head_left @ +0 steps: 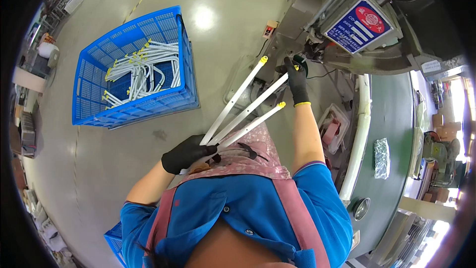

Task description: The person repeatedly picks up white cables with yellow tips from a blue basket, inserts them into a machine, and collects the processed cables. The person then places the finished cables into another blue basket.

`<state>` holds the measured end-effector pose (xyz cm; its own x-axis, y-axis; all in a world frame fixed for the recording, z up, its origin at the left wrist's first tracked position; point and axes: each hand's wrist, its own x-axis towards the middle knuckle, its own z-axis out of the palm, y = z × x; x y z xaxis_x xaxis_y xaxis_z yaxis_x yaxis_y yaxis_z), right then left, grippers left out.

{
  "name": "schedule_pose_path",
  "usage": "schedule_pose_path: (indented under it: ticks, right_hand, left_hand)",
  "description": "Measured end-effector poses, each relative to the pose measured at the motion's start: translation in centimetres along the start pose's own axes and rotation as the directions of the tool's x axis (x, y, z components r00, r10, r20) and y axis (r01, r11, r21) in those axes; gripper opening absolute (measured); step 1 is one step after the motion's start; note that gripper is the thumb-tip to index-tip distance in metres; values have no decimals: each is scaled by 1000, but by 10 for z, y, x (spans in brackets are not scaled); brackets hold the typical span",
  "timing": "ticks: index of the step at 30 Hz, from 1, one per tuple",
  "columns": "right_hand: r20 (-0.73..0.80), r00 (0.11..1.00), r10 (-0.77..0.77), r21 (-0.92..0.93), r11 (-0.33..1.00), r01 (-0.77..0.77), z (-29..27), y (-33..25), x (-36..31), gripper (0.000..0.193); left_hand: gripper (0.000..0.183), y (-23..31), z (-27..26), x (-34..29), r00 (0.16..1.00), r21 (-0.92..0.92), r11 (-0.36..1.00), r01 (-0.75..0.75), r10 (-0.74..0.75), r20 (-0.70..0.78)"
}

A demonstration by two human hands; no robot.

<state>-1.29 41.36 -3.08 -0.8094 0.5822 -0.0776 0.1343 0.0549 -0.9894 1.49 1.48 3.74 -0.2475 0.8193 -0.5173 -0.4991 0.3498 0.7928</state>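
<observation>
Three white tubes with yellow ends fan out in front of my apron. My left hand [188, 156], in a black glove, is closed around their near ends. The left tube [232, 101] points up and away, the middle tube [250, 109] runs to my right hand, and the shortest-looking right tube [253, 126] lies lowest. My right hand [298, 83], also gloved in black, grips the far yellow end of the middle tube, beside the machine [307, 20]. Small dark holes show along the tubes.
A blue plastic crate [191, 77] on the floor at left holds many bent white tubes [148, 62] with yellow ends. At right stands a green table [382, 203] with a long wrapped roll [358, 146], a plastic-wrapped packet [381, 159] and a round metal dish [362, 209].
</observation>
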Motion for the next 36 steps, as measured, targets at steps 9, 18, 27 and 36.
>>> schedule_pose_path:
  ticks: [9,18,27,36]
  right_hand:
    - [-91,996,18,-179,983,-34,-35,29,-74,33]
    - [-25,994,106,75,992,-104,-41,38,-84,23]
    - [-126,990,-68,105,991,81,-33,8,-72,24]
    - [-141,958,-249,-27,969,247,-12,-56,-57,30]
  left_hand:
    - [41,-9,-9,8,1000,36,999,19,-20,15]
    - [41,-9,-8,9,998,-11,1000,-29,30,53]
    - [39,-4,-3,0,998,134,990,-53,58,-29]
    - [36,9,14,-9,991,70,993,-99,105,-81]
